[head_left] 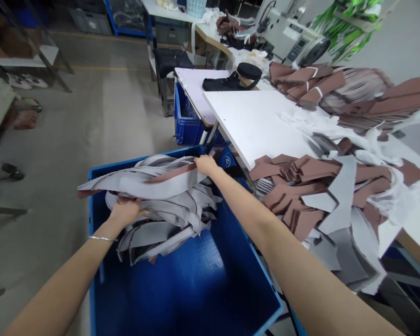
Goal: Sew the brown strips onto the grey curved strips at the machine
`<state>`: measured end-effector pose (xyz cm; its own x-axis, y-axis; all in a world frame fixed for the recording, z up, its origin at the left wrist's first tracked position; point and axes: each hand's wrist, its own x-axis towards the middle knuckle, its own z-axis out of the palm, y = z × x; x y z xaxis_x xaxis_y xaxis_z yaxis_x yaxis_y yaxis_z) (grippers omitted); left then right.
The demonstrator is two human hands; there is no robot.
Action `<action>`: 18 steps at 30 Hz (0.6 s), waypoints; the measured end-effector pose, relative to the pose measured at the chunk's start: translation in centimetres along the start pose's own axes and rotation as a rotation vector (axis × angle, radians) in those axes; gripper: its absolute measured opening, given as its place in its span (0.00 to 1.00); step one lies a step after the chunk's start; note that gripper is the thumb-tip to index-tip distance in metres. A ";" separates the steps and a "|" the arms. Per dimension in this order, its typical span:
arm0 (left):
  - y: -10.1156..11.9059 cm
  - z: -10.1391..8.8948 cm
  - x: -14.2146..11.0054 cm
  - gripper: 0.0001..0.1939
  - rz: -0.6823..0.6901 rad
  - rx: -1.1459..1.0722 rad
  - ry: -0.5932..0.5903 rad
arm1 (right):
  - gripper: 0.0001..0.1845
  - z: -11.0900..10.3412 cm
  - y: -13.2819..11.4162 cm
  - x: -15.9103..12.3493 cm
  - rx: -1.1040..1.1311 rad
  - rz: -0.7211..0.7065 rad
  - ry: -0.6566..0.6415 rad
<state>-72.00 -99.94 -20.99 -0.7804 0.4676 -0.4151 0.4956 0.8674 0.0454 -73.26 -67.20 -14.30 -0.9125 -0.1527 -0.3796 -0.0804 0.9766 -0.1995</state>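
Grey curved fabric pieces (175, 210) with brown edges lie heaped at the far end of a blue plastic crate (182, 289). My right hand (206, 165) is closed on the right end of a long curved strip, grey with a brown underside (161, 184), which lies across the top of the heap. Its left end sticks out over the crate's left rim. My left hand (126, 213), a silver bangle at the wrist, is closed on fabric pieces at the heap's left side, just below that strip. Some of its fingertips are hidden among the pieces.
Right of the crate, a white table (245, 119) bears brown and grey cut pieces (301, 186) and bundled brown stacks (308, 84). A sewing machine (290, 37) stands behind. A smaller blue bin (189, 128) sits under the table end; grey floor (119, 107) lies left.
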 end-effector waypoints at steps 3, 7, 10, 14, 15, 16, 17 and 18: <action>0.7 0.4 0.0 0.29 -0.041 0.035 -0.044 | 0.37 3.5 -3.7 -0.3 -0.007 -0.032 0.040; 2.4 1.0 0.9 0.27 -0.086 0.033 -0.089 | 0.59 9.8 -8.3 -0.4 -0.058 -0.122 0.005; 3.2 1.2 2.8 0.24 -0.100 0.024 -0.112 | 0.50 13.3 -9.4 1.7 -0.153 -0.093 0.069; 3.1 1.4 6.3 0.26 -0.148 0.026 -0.096 | 0.30 14.7 -8.1 7.3 -0.185 -0.080 0.115; 2.9 1.4 7.1 0.28 -0.161 0.031 -0.082 | 0.30 14.8 -7.7 8.6 -0.192 -0.081 0.117; 2.7 1.5 7.6 0.31 -0.170 0.036 -0.066 | 0.30 15.0 -7.3 9.8 -0.198 -0.079 0.118; 2.5 1.6 7.8 0.33 -0.176 0.041 -0.054 | 0.31 15.2 -7.0 10.7 -0.204 -0.077 0.118; 2.3 1.7 7.5 0.34 -0.176 0.049 -0.044 | 0.31 15.5 -6.8 11.3 -0.209 -0.076 0.116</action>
<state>-76.08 -94.74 -25.56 -0.8396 0.3007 -0.4524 0.3717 0.9253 -0.0748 -76.76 -77.91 -31.20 -0.9396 -0.2201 -0.2620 -0.2205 0.9750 -0.0281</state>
